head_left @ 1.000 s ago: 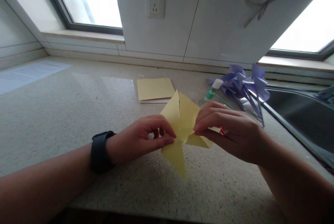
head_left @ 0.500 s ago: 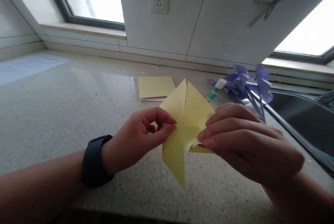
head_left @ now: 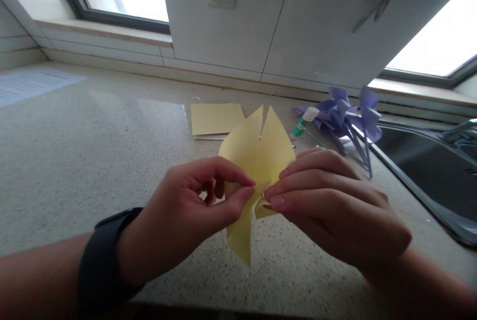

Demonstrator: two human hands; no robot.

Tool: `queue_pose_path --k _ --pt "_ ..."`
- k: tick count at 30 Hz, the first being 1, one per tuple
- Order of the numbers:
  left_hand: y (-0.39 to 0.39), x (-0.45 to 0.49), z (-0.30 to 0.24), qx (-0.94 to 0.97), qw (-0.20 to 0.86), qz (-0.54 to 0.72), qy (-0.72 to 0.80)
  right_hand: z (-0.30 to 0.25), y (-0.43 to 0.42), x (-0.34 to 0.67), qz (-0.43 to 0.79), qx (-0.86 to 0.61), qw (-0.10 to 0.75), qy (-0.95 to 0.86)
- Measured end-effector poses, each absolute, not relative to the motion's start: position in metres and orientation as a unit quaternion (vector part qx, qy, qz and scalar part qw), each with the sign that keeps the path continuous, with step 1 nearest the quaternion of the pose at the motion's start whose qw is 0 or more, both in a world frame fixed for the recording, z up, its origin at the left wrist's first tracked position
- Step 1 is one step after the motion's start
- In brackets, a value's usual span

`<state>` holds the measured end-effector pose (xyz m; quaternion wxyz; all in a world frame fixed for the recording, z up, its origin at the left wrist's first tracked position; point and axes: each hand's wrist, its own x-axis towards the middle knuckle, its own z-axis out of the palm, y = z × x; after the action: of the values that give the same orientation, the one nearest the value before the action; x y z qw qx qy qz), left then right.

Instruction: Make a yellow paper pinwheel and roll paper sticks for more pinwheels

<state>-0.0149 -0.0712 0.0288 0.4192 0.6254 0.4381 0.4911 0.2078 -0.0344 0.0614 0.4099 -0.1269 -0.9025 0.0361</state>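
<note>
A yellow sheet of paper (head_left: 246, 148), slit in from its corners, is held up above the counter between both hands. My left hand (head_left: 208, 200) pinches the paper near its middle with thumb and forefinger. My right hand (head_left: 331, 200) grips a corner flap on the right and holds it bent in close to the left fingertips. The paper's upper half curves, and its lower left point hangs down. Part of the sheet is hidden behind the fingers.
Behind the paper lies a stack of yellow paper (head_left: 216, 120). A glue stick (head_left: 304, 122) and purple paper pinwheels (head_left: 346, 111) lie at the back right, beside a sink (head_left: 428, 171). A printed sheet (head_left: 33, 84) is at the far left of the speckled counter (head_left: 130, 126).
My right hand has moved left, bringing its flap close to the left fingertips. The yellow paper has bowed, and its top slit has spread wider. The view has shifted slightly.
</note>
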Motion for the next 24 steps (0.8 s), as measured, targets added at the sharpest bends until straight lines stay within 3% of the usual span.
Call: queue_pose_path --k 24 --pt "-0.0733 -0.0154 0.0332 0.694 0.362 0.473 0.406 0.0568 -0.03 0.2035 0.096 -0.15 0.401 -0.899"
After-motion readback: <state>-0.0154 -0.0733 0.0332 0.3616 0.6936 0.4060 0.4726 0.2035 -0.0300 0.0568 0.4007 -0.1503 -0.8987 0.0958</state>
